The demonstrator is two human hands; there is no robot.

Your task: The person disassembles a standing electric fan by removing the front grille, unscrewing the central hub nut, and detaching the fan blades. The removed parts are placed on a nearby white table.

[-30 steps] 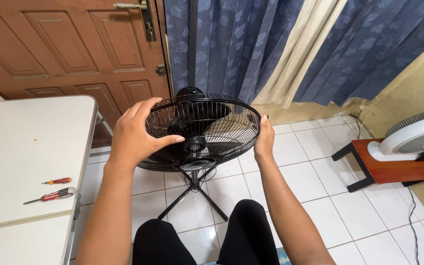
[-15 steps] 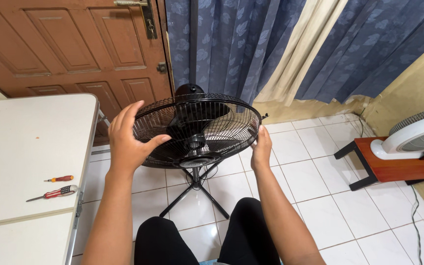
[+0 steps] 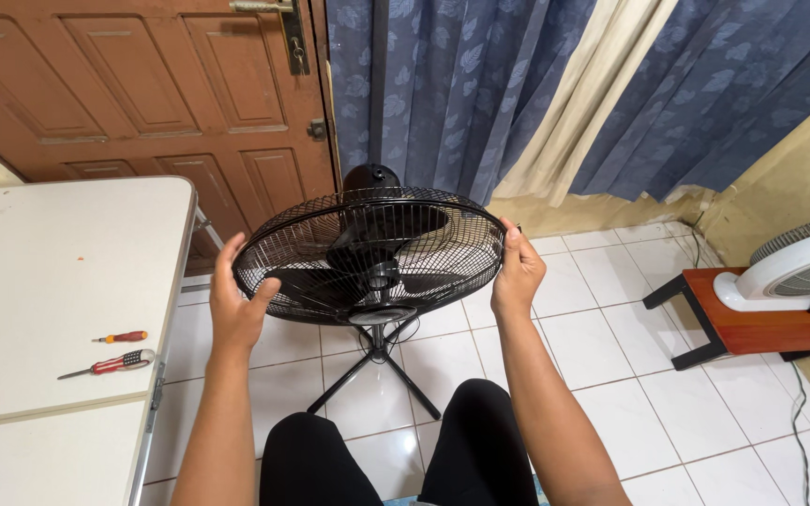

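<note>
A black stand fan is in front of me with its round wire cage (image 3: 424, 245) tilted face up. Dark blades and a centre hub (image 3: 374, 270) show through the grille. My left hand (image 3: 234, 298) grips the cage's left rim, thumb hooked over the wires. My right hand (image 3: 517, 270) holds the right rim. The motor housing (image 3: 372, 177) pokes up behind the cage. The cross-shaped base (image 3: 374, 367) stands on the tiled floor, just beyond my knees.
A white folding table (image 3: 49, 281) is at my left with two red-handled screwdrivers (image 3: 110, 361) near its edge. A brown door and blue curtains are behind the fan. A white fan (image 3: 799, 272) rests on a small wooden stool (image 3: 752, 328) at right.
My left hand slid from the top of the grille down to the cage's left rim. The right hand shifted slightly up the right rim. The cage looks wider.
</note>
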